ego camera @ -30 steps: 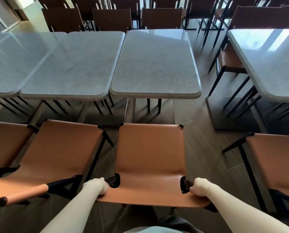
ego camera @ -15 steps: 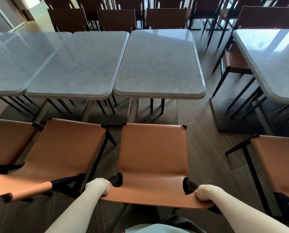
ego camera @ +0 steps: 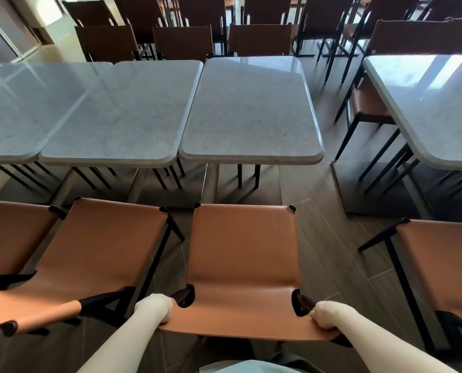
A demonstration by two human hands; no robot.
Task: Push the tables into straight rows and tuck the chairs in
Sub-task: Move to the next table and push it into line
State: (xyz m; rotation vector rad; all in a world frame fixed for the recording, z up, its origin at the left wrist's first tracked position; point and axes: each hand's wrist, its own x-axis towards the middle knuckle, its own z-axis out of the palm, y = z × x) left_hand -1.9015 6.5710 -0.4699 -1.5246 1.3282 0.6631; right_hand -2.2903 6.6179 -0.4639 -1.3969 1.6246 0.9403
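Observation:
A tan leather chair (ego camera: pixel 242 251) with a black frame stands right in front of me, its seat facing a grey marble table (ego camera: pixel 251 114). My left hand (ego camera: pixel 154 309) grips the left end of the chair's backrest. My right hand (ego camera: pixel 329 314) grips the right end. The seat's front edge lies a short way short of the table's near edge. Two more marble tables (ego camera: pixel 122 117) stand edge to edge to the left of that table, in one row.
Another tan chair (ego camera: pixel 90 254) stands close on the left, and a further one (ego camera: pixel 445 265) on the right. A separate marble table (ego camera: pixel 434 109) sits at the right across an aisle of dark wood floor (ego camera: pixel 329 238). Dark chairs (ego camera: pixel 182 40) line the tables' far side.
The chair and my hands have edged toward the table, and the view has shifted forward slightly. Both hands keep their grip on the backrest.

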